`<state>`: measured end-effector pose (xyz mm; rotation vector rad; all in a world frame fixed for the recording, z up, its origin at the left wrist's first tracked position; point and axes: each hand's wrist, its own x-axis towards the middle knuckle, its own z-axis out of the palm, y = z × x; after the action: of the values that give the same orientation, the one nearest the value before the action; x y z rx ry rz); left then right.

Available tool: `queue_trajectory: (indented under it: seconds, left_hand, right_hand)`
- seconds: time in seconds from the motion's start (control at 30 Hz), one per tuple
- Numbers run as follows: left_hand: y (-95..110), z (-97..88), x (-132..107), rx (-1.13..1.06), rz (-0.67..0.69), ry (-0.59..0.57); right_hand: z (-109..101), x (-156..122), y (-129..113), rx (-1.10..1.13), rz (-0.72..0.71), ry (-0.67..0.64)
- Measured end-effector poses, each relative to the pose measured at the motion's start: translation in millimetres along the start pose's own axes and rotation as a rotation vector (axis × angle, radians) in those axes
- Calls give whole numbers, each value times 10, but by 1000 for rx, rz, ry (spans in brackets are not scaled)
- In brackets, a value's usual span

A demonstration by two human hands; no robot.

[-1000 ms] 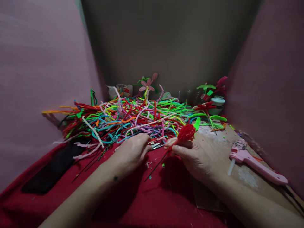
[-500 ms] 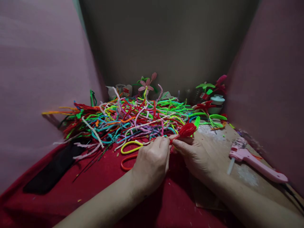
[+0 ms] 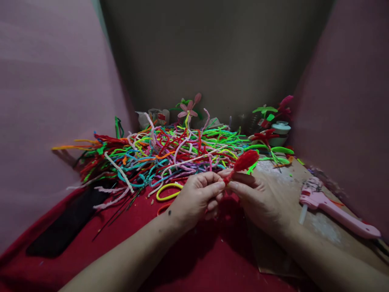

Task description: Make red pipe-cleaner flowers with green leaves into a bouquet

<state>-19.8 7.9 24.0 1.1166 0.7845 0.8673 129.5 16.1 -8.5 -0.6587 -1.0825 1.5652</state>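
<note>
A red pipe-cleaner flower bud (image 3: 245,161) points up and to the right between my hands. My right hand (image 3: 258,194) is closed round its narrow base, thumb in front. My left hand (image 3: 199,196) pinches the lower end of the same red piece with thumb and forefinger; its other fingers curl below. What lies inside the pinch is hidden. Just beyond the left hand are yellow scissor-like handle loops (image 3: 168,192) and a red loop partly covered by the wrist. Some bright green pipe cleaner (image 3: 252,167) shows behind the bud.
Behind the hands spreads a heap of multicoloured pipe cleaners (image 3: 170,150). A pink glue gun (image 3: 337,213) lies on a brown board (image 3: 313,227) at the right. To the left is a black flat item (image 3: 67,219). A pale blue lidded jar (image 3: 280,132) stands at the back.
The left fist has turned and loosened into a thumb-and-finger pinch at the bud's base. The red bud has moved slightly up and right and stands more upright. The view has shifted a little.
</note>
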Motion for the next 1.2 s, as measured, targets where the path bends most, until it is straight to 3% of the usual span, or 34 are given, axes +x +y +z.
queue_trajectory:
  seconds: [0.27, 0.43, 0.53, 0.6, 0.67, 0.8, 0.87, 0.97, 1.2]
  left_hand:
    - [-104, -168, 52, -350, -140, -305]
    - [-165, -205, 64, -409, -150, -370]
    - [-126, -198, 49, -360, -164, -364]
    - [-93, -182, 35, -239, -144, -317]
    - [-87, -161, 22, 28, -36, -188]
    - [-200, -146, 5, 838, 466, 145]
    - [-279, -160, 8, 1077, 669, 193]
    - [-341, -182, 24, 1182, 797, 200]
    - [-347, -180, 26, 1320, 841, 287]
  right_hand:
    - [-17, 7, 51, 113, 59, -114]
    - [-14, 18, 30, 168, 91, -194]
    - [-16, 26, 44, 156, 84, -175]
    - [-22, 36, 62, 134, 96, -140]
    - [-30, 46, 75, 99, 91, -104]
    - [-41, 49, 66, -25, 55, -42]
    - [-31, 38, 50, -87, 38, -20]
    - [-3, 21, 35, -113, 26, 8]
    - [11, 33, 88, -67, 37, 36]
